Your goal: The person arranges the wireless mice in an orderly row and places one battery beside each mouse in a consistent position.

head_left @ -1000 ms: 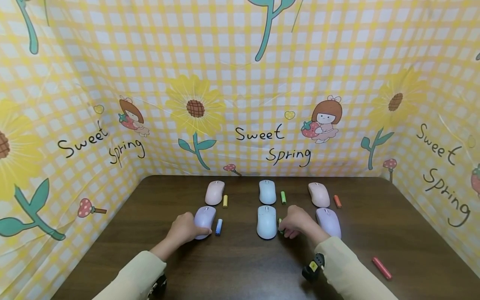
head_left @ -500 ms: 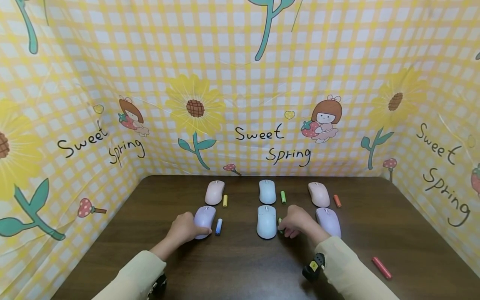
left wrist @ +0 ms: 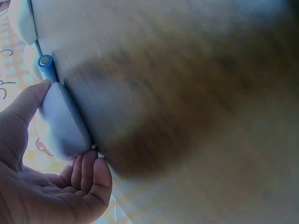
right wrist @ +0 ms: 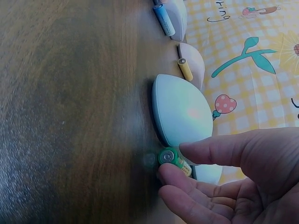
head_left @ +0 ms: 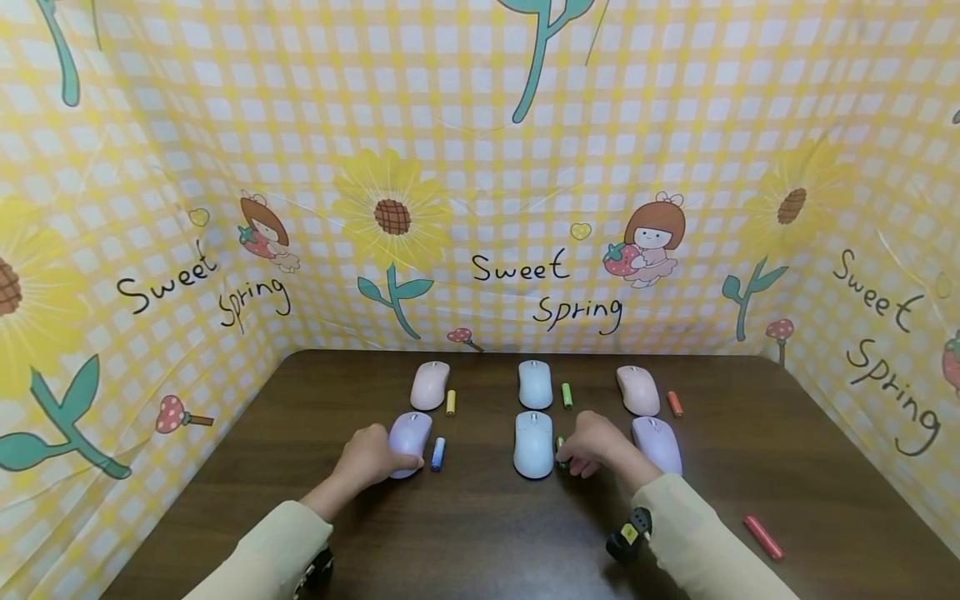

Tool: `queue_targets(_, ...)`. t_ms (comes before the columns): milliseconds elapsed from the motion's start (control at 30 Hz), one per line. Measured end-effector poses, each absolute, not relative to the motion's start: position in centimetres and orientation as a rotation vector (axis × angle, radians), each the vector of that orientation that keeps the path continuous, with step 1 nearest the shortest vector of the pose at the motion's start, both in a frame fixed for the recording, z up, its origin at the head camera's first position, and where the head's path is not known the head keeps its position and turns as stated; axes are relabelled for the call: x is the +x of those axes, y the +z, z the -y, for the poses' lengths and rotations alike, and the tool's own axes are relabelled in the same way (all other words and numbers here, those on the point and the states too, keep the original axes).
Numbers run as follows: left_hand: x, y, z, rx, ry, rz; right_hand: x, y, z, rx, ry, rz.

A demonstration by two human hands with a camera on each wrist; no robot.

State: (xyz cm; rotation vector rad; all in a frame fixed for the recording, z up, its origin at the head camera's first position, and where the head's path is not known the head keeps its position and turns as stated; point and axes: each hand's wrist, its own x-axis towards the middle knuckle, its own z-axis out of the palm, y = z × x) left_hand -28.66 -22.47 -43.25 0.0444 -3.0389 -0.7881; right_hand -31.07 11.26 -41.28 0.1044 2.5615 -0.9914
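My left hand (head_left: 369,457) grips the near-left lavender computer mouse (head_left: 410,435), thumb on its right side and fingers at its left. A blue battery (head_left: 438,455) lies just right of that mouse; in the left wrist view the thumb tip is close to this battery (left wrist: 46,67). My right hand (head_left: 596,443) pinches a green battery (right wrist: 170,157) between thumb and finger, on the table right beside the near light blue mouse (head_left: 533,446). In the head view the fingers partly cover that battery. The near-right lavender mouse (head_left: 657,444) sits partly behind the right wrist.
At the back stand a pink mouse (head_left: 430,386) with a yellow battery (head_left: 451,403), a light blue mouse (head_left: 535,384) with a green battery (head_left: 567,395), and another pink mouse (head_left: 638,391) with an orange battery (head_left: 675,404). A red battery (head_left: 763,537) lies right of the right forearm.
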Motion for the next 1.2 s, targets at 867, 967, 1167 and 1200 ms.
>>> queue_targets(867,-28.7,-43.3,22.5,0.047,-0.783,3.044,-29.2,-39.7,-13.3,-0.027,-1.044,-2.645)
queue_targets(967,-28.7,-43.3,22.4,0.048,-0.782,3.043,-28.8,-39.3,-13.9,-0.060,-1.048,-2.666)
queue_targets(1167,-28.7,-43.2,22.4,0.060,-0.783,3.045,-28.3,-38.8,-15.2,-0.124,-1.008,-2.715)
queue_targets(1200,-28.7,-43.2,22.4,0.061,-0.784,3.046,-28.2,-38.7,-15.4,-0.138,-0.999,-2.722)
